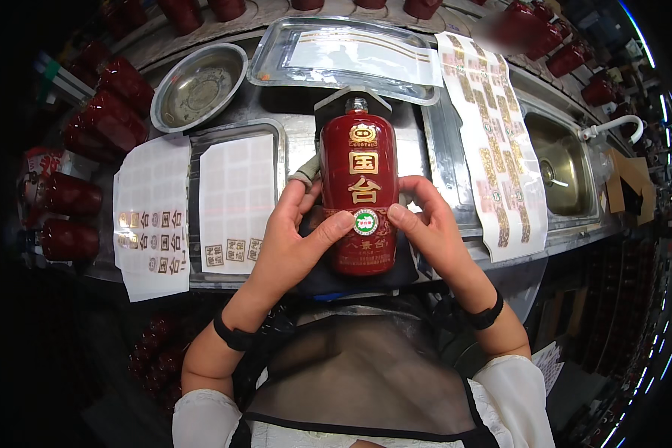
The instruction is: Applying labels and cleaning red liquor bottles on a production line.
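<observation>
One red bottle point(360, 179) — between left fingers point(294, 197) and right fingers point(425, 193)

bottle point(361, 200): middle | bowl point(200, 91): behind, left | tray point(272, 56): behind bottle | sink point(571, 187): right

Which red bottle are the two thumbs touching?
The middle bottle, with gold writing and a round green-centred sticker, between left hand and right hand; neither touches the other red bottles.
</observation>
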Tool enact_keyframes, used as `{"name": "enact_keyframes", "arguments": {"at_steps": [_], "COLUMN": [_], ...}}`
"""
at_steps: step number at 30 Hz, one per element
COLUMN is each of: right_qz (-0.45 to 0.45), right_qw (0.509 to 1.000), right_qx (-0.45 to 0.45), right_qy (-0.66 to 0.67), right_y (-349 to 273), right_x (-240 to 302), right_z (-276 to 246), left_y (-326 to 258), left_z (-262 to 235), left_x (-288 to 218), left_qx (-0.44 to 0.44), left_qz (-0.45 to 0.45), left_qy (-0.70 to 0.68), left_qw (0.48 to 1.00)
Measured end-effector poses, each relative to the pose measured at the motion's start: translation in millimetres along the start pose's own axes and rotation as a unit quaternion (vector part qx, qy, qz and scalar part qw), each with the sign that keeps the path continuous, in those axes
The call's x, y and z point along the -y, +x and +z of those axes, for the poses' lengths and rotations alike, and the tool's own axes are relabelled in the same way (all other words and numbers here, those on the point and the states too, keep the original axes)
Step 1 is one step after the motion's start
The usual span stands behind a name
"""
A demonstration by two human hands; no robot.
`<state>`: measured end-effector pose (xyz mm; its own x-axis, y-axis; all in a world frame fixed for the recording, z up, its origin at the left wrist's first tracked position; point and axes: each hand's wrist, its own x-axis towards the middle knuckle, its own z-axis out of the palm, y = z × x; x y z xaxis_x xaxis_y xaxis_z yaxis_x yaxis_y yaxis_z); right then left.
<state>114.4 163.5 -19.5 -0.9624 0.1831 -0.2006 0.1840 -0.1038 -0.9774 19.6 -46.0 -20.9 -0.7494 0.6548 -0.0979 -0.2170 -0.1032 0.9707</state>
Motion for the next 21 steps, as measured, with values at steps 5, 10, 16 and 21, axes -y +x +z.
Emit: {"name": "enact_keyframes", "arguments": {"at_steps": [5,10,16,21], "right_qz": [-0.012,-0.010,-0.012,-0.004], "right_qw": [1.000,1.000,1.000,1.000], "right_qx": [-0.005,0.004,0.004,-0.002], "right_qy": [0.011,0.021,0.025,-0.002], "right_y": [0.4,0.0,0.0,-2.1], "right_x": [1.2,2.6,1.7,1.8], "right_z": [3.1,2.5,2.5,1.5], "left_y": [-0.4,-0.4,-1.7,-1.1], "left_z": [3.7,2.8,1.9,7.6], "left_x": [-2.5,-0.9,3.3,-4.4], "left_qx": [-0.021,-0.016,-0.019,-0.024], "left_qz": [-0.001,0.001,0.003,-0.006], "left_qy": [-0.033,-0.009,-0.004,-0.023], "left_qw": [0.999,1.000,1.000,0.999]}}
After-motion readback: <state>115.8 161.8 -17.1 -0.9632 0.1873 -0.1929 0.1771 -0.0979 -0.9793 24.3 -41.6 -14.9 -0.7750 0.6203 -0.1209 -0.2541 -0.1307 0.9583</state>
